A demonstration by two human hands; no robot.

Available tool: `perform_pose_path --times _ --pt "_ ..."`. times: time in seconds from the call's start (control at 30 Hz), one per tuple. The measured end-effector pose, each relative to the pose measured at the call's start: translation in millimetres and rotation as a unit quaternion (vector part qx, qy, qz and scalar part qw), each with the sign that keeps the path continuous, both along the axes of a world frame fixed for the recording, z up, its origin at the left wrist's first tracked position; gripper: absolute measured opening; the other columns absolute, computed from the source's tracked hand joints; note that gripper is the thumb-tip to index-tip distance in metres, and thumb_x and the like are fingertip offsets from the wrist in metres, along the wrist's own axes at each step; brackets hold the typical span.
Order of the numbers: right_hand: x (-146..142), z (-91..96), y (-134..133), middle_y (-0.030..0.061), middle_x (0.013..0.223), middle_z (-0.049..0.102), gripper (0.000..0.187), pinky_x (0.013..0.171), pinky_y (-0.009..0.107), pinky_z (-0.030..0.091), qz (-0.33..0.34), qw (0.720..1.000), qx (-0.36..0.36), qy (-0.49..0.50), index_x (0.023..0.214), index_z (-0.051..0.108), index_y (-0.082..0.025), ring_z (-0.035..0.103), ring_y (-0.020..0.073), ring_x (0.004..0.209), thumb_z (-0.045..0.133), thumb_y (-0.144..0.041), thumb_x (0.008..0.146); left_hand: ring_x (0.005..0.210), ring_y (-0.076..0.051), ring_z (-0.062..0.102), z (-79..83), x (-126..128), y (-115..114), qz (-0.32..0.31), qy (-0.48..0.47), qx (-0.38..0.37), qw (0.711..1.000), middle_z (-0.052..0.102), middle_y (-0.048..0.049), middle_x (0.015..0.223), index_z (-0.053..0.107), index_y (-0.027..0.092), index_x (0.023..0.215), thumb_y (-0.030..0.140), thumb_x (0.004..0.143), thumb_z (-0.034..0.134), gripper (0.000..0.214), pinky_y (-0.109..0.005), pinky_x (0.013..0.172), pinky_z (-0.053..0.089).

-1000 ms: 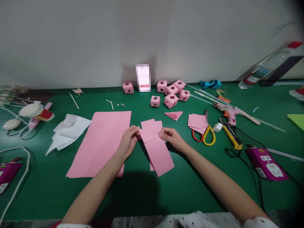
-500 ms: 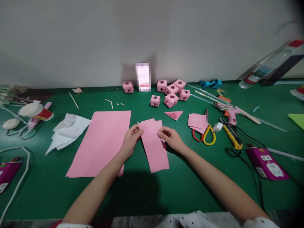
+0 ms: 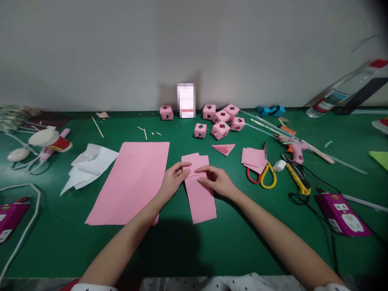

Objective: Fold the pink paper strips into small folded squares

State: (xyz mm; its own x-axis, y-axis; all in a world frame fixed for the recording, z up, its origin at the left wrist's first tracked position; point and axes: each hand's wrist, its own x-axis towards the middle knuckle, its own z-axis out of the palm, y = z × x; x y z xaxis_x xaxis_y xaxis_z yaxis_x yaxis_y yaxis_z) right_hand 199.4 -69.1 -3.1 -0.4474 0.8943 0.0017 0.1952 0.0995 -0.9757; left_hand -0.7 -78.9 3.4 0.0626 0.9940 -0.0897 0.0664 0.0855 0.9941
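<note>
A small pink paper piece (image 3: 191,170) lies across a stack of longer pink paper strips (image 3: 201,202) in front of me. My left hand (image 3: 174,180) is closed at its left edge, thumb and fingers on the paper. Over the right side of the paper my right hand (image 3: 216,181) has thumb and index finger apart, fingertips close to or touching the surface. Large pink sheets (image 3: 130,182) lie to the left. Beyond my right hand are a folded pink paper wedge (image 3: 223,149) and a pile of pink squares (image 3: 254,158) partly over scissors (image 3: 268,176).
Several pink paper cubes with cut-outs (image 3: 220,130) stand near the wall beside a bright blurred screen (image 3: 186,101). Right: a glue gun (image 3: 297,152), a utility knife (image 3: 298,178), a purple power strip (image 3: 342,214), a bottle (image 3: 333,99). Left: crumpled white paper (image 3: 91,165), a tipped cup (image 3: 50,140).
The small piece, raised between both hands before, now lies flatter on the strips. My right thumb and index finger have parted. The view has shifted slightly.
</note>
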Motion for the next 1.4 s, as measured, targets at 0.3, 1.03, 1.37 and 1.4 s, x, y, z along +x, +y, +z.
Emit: perform_pose_path --times 0.3,1.03,1.37,1.4 --pt "1.0 -1.5 1.0 0.0027 0.08 0.064 0.034 0.058 0.025 0.04 -0.008 0.998 -0.034 0.046 0.106 0.068 -0.019 0.051 0.0128 0.065 0.061 -0.043 0.084 0.086 -0.017 0.062 -2.4 -1.8 -2.5 -0.066 0.01 -0.007 0.998 0.066 -0.0074 0.108 0.065 0.019 0.107 0.032 0.078 0.067 0.032 -0.026 0.071 0.047" --pt "-1.5 2.4 1.5 0.0064 0.086 0.074 0.03 0.066 0.03 0.051 -0.075 0.993 -0.069 0.066 0.093 0.075 -0.019 0.065 0.0188 0.076 0.076 -0.038 0.07 0.1 -0.021 0.057 -1.5 1.1 -8.6 -0.009 0.12 0.118 0.986 0.053 -0.0076 0.108 0.068 0.022 0.098 0.032 0.075 0.072 0.025 -0.031 0.082 0.049" --pt "-0.7 1.0 3.6 0.0042 0.076 0.069 0.034 0.056 0.024 0.043 -0.077 0.986 -0.101 0.11 0.092 0.074 -0.017 0.058 0.0136 0.065 0.075 -0.043 0.07 0.082 -0.017 0.064 -4.3 2.9 -11.6 -0.031 0.125 0.109 0.986 0.069 -0.0036 0.09 0.066 0.019 0.098 0.034 0.084 0.063 0.021 -0.028 0.075 0.05" --pt "-1.1 1.4 3.6 0.0041 0.076 0.069 0.034 0.056 0.024 0.043 -0.076 0.987 -0.097 0.107 0.093 0.074 -0.017 0.057 0.0134 0.064 0.074 -0.043 0.071 0.078 -0.016 0.064 -6.0 3.1 -11.9 -0.027 0.12 0.099 0.987 0.069 -0.0028 0.087 0.067 0.018 0.097 0.035 0.083 0.063 0.021 -0.026 0.071 0.05"
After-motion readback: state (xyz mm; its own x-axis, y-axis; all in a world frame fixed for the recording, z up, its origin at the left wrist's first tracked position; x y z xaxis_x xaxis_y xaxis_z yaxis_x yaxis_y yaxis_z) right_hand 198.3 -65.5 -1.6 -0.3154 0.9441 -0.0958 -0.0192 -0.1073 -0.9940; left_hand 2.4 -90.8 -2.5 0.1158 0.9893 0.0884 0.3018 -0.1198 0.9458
